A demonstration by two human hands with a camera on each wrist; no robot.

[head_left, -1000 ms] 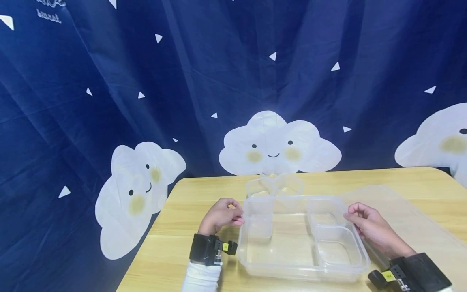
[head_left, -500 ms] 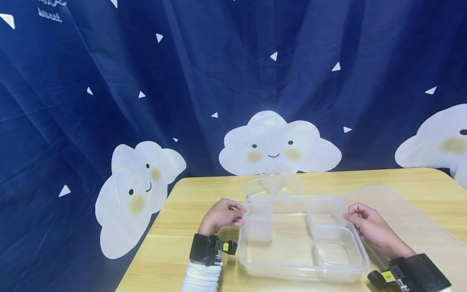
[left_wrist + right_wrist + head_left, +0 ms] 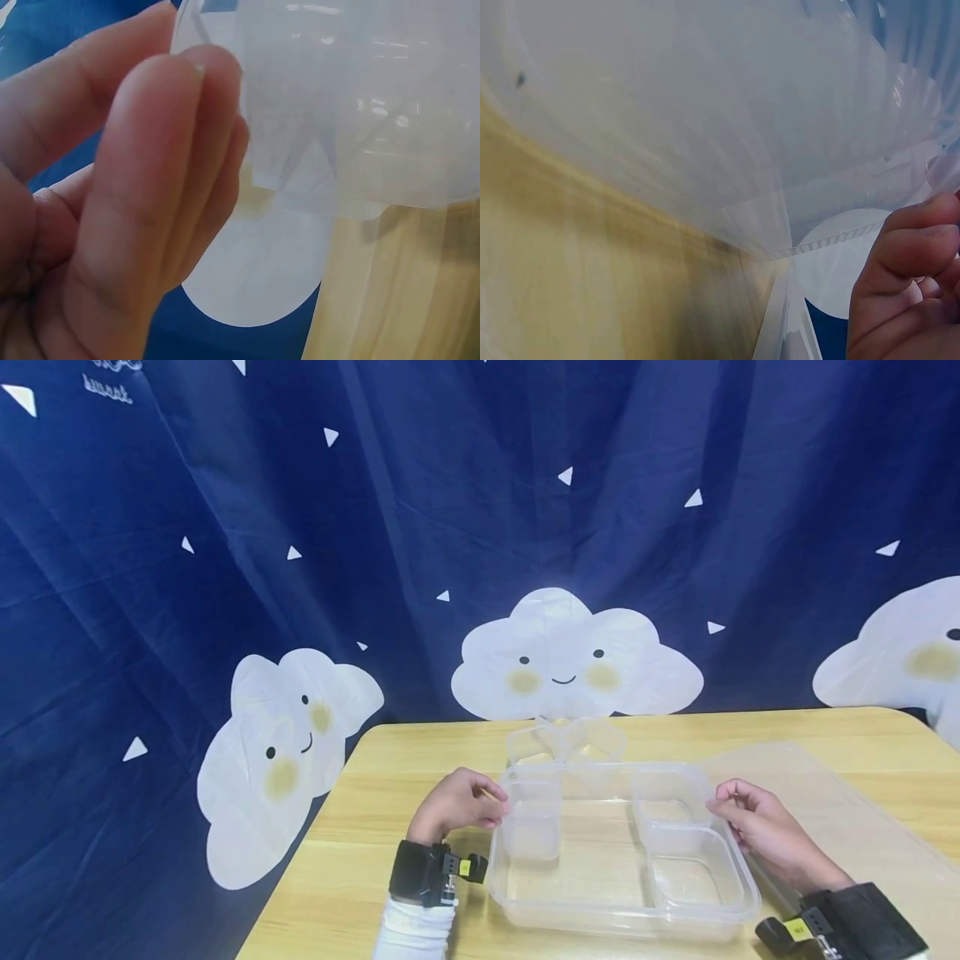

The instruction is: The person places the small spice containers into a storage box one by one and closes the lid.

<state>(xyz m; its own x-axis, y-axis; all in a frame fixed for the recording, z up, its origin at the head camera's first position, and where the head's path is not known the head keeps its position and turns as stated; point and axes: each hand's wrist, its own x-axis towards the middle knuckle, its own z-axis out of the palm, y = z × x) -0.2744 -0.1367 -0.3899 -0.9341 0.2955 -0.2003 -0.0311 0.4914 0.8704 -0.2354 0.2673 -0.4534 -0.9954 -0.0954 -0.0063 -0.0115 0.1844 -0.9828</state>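
Note:
A large clear plastic container (image 3: 592, 910) stands on the table. Inside its right side sit two small clear boxes, one at the back (image 3: 666, 811) and one in front (image 3: 690, 868). At its left side is another small clear box (image 3: 534, 837). My left hand (image 3: 461, 803) pinches with thumb and fingers at the left rim, beside that small box; its fingertips (image 3: 180, 90) partly hide the contact. On the opposite side my right hand (image 3: 768, 827) pinches the large container's right rim with curled fingers (image 3: 919, 247).
Two small clear boxes, left (image 3: 534, 745) and right (image 3: 596, 740), stand behind the large container. A flat translucent sheet or lid (image 3: 810, 810) lies on the right of the wooden table (image 3: 360, 843). A blue curtain (image 3: 420, 510) hangs behind.
The left small box has shifted slightly toward me inside the large container. My left fingertips have moved a little to the right. The right hand and the large container stay almost still.

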